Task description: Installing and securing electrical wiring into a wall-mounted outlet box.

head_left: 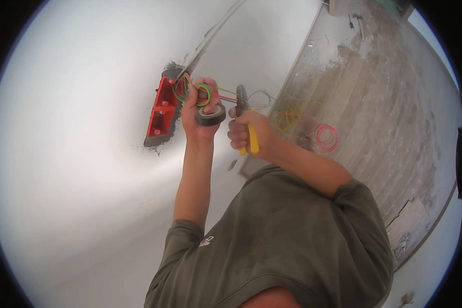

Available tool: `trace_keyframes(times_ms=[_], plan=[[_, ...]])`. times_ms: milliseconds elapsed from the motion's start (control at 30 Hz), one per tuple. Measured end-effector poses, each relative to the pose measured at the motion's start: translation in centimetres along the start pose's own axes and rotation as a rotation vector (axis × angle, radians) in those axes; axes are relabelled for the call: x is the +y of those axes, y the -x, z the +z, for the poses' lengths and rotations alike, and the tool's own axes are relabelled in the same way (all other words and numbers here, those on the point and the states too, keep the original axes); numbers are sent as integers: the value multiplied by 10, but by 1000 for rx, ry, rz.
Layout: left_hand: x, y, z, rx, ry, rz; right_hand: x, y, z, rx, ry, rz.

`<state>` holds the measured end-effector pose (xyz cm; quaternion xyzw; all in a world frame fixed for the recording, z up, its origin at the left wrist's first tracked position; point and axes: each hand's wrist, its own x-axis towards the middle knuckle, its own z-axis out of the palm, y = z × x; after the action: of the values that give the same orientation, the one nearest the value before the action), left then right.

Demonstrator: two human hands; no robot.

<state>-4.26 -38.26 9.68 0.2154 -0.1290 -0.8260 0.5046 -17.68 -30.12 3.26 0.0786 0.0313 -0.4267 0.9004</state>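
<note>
My left hand (191, 114) is closed round a looped bundle of red, green and yellow electrical wires (204, 96). A roll of black tape (210, 120) hangs at its fingers. The wires come out of a red double junction box (162, 109) set in the wall, just left of that hand. My right hand (255, 126) grips yellow-handled pliers (253, 139), their dark jaws pointing up. Red and yellow wire ends stretch from the left hand to the jaws. Whether the jaws are closed on them I cannot make out.
Rough grey mortar surrounds the box, and a pale filled channel (210, 36) runs up the white wall from it. On the scuffed floor lie a coil of red wire (327, 138) and tangled yellow wire (292, 114). Tools (358, 23) lie farther off; a broken board (408, 222) is at right.
</note>
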Motion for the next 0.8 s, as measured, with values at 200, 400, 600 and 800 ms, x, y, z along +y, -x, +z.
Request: trace_keyframes(times_ms=[200,400,600,800], plan=[[-6,-5,14,-15,133,53,13,15,-19,-50,205,33],[-6,-6,16,73,126,82,14,0,-9,-9,255,25],[-5,-5,14,29,129,84,0,-26,-3,-2,273,-123],[-2,-8,7,6,76,54,-2,-29,-2,14,356,-259]])
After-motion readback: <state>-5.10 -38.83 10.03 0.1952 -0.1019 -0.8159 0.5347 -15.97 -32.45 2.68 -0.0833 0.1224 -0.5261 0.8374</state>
